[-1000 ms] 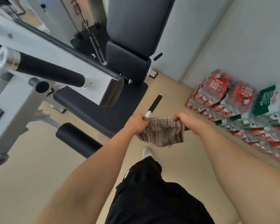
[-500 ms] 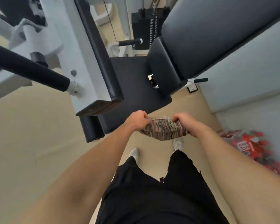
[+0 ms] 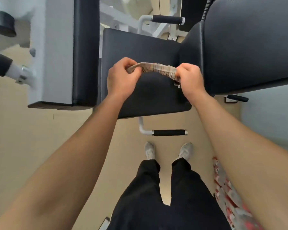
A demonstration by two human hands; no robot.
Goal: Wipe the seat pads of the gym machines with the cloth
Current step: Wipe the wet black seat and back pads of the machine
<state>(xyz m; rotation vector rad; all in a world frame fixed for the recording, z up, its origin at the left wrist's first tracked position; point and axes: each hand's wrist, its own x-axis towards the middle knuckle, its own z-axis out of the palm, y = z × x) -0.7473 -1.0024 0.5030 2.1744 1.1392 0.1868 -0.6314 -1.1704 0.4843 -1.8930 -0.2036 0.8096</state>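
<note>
Both hands hold a striped cloth [image 3: 154, 69] stretched between them above the black seat pad [image 3: 140, 45]: the left hand [image 3: 121, 77] pinches one end, the right hand [image 3: 189, 77] is clenched on the other. The cloth sags slightly and does not clearly touch the pad. A black back pad [image 3: 249, 47] rises just right of the seat pad. Below the seat pad's near edge, a black-gripped handle [image 3: 169, 132] juts out. Red-labelled shrink-wrapped bottle packs [image 3: 229, 193] lie well to the seat pad's lower right; their print is too blurred to read.
</note>
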